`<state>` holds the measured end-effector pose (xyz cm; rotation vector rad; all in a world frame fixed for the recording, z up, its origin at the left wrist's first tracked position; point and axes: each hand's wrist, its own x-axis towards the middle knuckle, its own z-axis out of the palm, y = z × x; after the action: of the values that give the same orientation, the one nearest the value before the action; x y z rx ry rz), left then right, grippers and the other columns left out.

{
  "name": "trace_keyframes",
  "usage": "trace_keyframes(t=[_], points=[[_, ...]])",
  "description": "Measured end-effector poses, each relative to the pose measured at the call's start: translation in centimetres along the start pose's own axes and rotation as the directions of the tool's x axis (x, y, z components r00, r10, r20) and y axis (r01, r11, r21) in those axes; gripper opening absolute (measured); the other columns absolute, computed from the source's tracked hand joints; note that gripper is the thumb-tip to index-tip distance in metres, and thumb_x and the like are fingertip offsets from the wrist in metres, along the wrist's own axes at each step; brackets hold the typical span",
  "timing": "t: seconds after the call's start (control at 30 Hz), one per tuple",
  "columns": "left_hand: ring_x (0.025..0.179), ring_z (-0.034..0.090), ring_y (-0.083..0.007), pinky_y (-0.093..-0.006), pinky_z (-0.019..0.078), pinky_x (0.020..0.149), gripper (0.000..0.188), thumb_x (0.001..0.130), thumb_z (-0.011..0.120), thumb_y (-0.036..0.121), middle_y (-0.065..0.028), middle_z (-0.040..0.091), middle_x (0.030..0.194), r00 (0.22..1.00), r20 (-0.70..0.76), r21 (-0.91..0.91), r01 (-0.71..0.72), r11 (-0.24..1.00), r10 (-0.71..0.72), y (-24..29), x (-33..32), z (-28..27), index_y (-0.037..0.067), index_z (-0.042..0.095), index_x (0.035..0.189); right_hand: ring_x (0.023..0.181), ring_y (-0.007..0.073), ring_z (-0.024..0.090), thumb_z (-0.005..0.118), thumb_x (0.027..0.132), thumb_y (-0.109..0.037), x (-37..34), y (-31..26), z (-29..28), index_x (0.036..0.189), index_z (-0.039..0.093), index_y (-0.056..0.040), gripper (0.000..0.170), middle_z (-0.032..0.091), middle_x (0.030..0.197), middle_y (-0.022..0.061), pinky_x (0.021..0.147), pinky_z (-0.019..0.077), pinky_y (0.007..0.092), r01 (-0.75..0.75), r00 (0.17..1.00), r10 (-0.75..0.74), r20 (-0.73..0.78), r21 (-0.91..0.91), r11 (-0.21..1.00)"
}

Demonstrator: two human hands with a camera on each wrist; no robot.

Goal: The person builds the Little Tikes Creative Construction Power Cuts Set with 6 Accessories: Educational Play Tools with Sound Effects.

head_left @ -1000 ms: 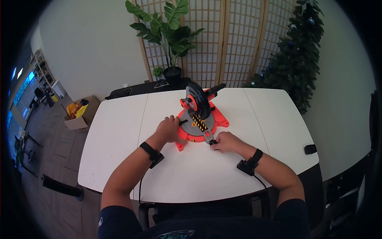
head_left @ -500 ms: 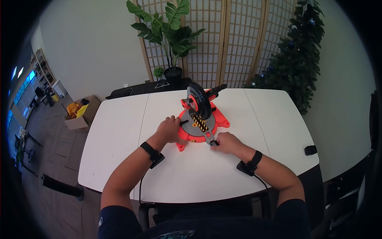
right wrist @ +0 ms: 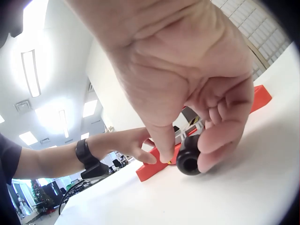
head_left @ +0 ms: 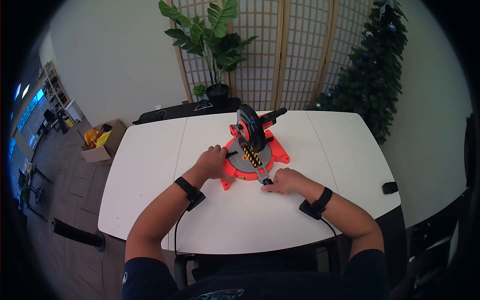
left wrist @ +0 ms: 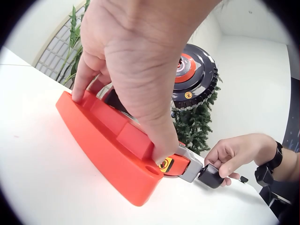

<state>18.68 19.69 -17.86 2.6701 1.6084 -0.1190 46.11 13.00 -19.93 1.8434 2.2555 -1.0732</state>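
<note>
A toy miter saw with a red base (head_left: 281, 150), grey round turntable (head_left: 239, 161) and black toothed blade (head_left: 256, 134) stands on the white table. My left hand (head_left: 212, 164) grips the left side of the base; in the left wrist view this hand (left wrist: 136, 70) has its thumb on the front of the red base (left wrist: 108, 154) and its fingers over the far part. At the front, my right hand (head_left: 286, 182) holds the black knob (head_left: 268, 182) of the grey arm. The right wrist view shows the knob (right wrist: 189, 161) between this hand's (right wrist: 187, 79) thumb and curled fingers.
A small black object (head_left: 390, 188) lies near the right edge of the table (head_left: 280, 225). Behind stand a potted plant (head_left: 218, 92), a lattice screen (head_left: 255, 60) and a decorated tree (head_left: 362, 80). An open cardboard box (head_left: 105, 150) is on the floor at left.
The knob end of the grey arm and the right fingers have shifted slightly toward the front and left. The saw's upper handle sits slightly farther right. The left hand keeps its grip.
</note>
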Motion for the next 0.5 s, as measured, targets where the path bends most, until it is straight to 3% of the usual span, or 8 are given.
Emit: trace_keyframes(t=[0.27,0.5], points=[[0.116,0.058,-0.0338,-0.0394,0.0501,0.099,0.103,0.055,0.085,0.060,-0.0186,0.058,0.123,0.999,-0.046,-0.018,-0.016,1.000,0.015,-0.3,0.0,0.5,-0.001,0.051,0.131,0.074,0.0297,0.069,0.077,0.077,-0.055,0.0,-0.6,0.8,0.076,0.067,-0.0015,0.054,0.068,0.074,0.0139,0.070,0.0546,0.0386,0.071,0.973,-0.116,-0.202,-0.218,0.973],[0.116,0.058,-0.0349,-0.0399,0.0502,0.098,0.103,0.055,0.085,0.060,-0.0192,0.058,0.123,1.000,-0.014,-0.016,-0.003,1.000,0.003,-0.1,-0.1,0.2,-0.001,0.050,0.131,0.071,0.0280,0.070,0.077,0.078,-0.049,0.8,0.2,1.0,0.078,0.067,0.0000,0.050,0.069,0.074,0.0135,0.069,0.0555,0.0363,0.125,0.955,-0.178,-0.236,-0.224,0.967]])
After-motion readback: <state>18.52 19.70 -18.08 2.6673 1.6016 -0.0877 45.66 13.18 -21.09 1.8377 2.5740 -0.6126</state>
